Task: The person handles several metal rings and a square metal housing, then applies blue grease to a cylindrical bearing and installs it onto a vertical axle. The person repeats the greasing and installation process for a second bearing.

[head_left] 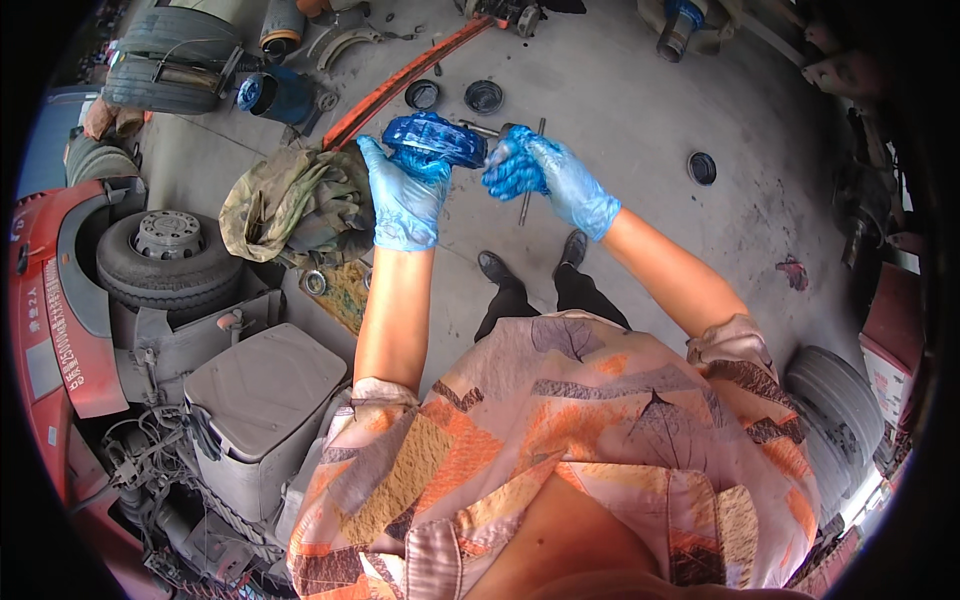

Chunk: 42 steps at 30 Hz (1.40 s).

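Note:
In front of me, my left hand (411, 195), in a light blue glove, holds up a ring-shaped wheel bearing (436, 138) thickly coated in blue grease. The thumb stands up at its left side and the palm supports it from below. Close to the bearing's right side is my right hand (545, 172), gloved too, its fingers curled and smeared with dark blue grease. Whatever lies inside those fingers is hidden. Behind the right hand, a metal cross-shaped wrench (527, 205) appears on the floor, partly covered by the hand.
A camouflage cloth (290, 205) lies left of my hands, beside a long orange bar (400, 85). Round dark caps (484, 97) sit on the concrete floor. A blue-greased hub (280, 97) and stacked tyres (175, 60) stand far left. A red truck body (75, 330) borders the left.

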Each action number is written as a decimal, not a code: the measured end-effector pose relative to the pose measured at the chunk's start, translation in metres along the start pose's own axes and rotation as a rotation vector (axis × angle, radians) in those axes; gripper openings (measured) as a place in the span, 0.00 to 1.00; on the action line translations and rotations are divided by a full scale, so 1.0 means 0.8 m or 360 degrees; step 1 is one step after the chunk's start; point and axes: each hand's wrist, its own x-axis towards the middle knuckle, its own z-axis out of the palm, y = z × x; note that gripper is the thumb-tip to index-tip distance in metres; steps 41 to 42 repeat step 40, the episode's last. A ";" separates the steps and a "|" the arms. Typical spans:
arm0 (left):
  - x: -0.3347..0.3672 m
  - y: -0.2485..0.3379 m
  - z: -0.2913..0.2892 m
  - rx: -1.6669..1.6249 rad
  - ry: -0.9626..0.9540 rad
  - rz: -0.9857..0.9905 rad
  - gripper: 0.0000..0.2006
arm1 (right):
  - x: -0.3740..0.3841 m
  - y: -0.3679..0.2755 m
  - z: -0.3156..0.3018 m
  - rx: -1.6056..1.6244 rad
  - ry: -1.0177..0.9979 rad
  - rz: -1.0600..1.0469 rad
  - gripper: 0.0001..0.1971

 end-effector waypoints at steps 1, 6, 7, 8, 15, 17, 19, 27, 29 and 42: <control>0.004 0.000 -0.006 -0.0022 0.0052 -0.0005 0.36 | 0.000 -0.001 0.008 -0.0515 0.0172 -0.0386 0.20; 0.000 -0.003 -0.011 -0.0111 0.0116 -0.0227 0.40 | 0.030 0.013 0.045 -0.2254 0.0248 -0.1378 0.20; -0.005 -0.001 -0.009 -0.0139 0.0102 -0.0285 0.40 | 0.030 0.018 0.044 -0.2401 0.0173 -0.1325 0.22; -0.003 -0.008 -0.004 -0.0193 0.0146 -0.0182 0.39 | 0.026 0.026 0.034 -0.2385 0.0186 -0.1331 0.23; -0.016 -0.017 0.023 -0.0041 0.0361 -0.0067 0.37 | -0.024 0.069 -0.030 -0.2251 0.0231 -0.1106 0.29; -0.021 -0.014 0.016 -0.0033 0.0173 -0.0237 0.37 | -0.018 0.041 -0.004 -0.2359 0.0081 -0.1329 0.30; -0.018 -0.013 0.004 0.0018 0.0044 -0.0365 0.37 | -0.002 0.016 0.018 -0.2439 -0.0068 -0.1521 0.25; -0.028 -0.033 0.004 0.0261 -0.0167 -0.0458 0.34 | 0.052 -0.050 0.037 -0.2774 -0.0587 -0.1587 0.14; -0.038 -0.041 0.013 0.0451 -0.0117 -0.0330 0.35 | 0.070 -0.049 0.035 -0.2774 -0.0588 -0.1399 0.13; -0.063 -0.031 0.036 0.0401 -0.0188 -0.0500 0.41 | 0.112 -0.048 -0.031 -0.1465 -0.0054 0.0419 0.37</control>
